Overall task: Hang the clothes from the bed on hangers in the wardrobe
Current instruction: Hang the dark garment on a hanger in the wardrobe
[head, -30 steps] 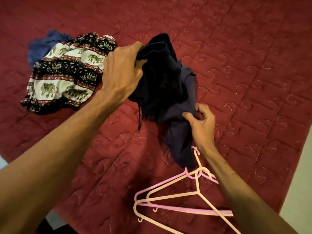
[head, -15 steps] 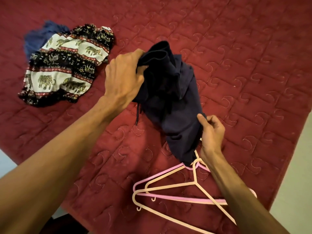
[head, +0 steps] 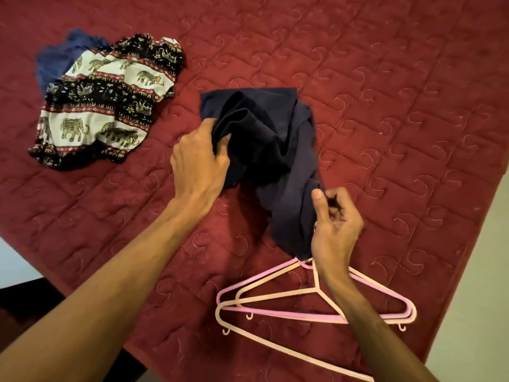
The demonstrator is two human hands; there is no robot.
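Hardly begun: the left hand [head: 201, 161] has its fingers clamped on the dark garment [head: 275, 150] bunched on the bed [head: 399, 92], the right hand [head: 336, 230] pinches its lower edge above the bare hangers [head: 275, 312], while the elephant-print garment [head: 104, 106] and blue cloth [head: 55, 59] lie unhung.

I'm seeing two bare arms, skin uncovered as far as the frame is showing. Left forearm [head: 124, 271] is looking lean and long, tendons and knuckles standing out on the back of the left hand [head: 198, 161]. Right forearm [head: 366, 326] is looking slim and bare too; right hand [head: 334, 230] is showing a short, plain thumbnail [head: 317, 194].
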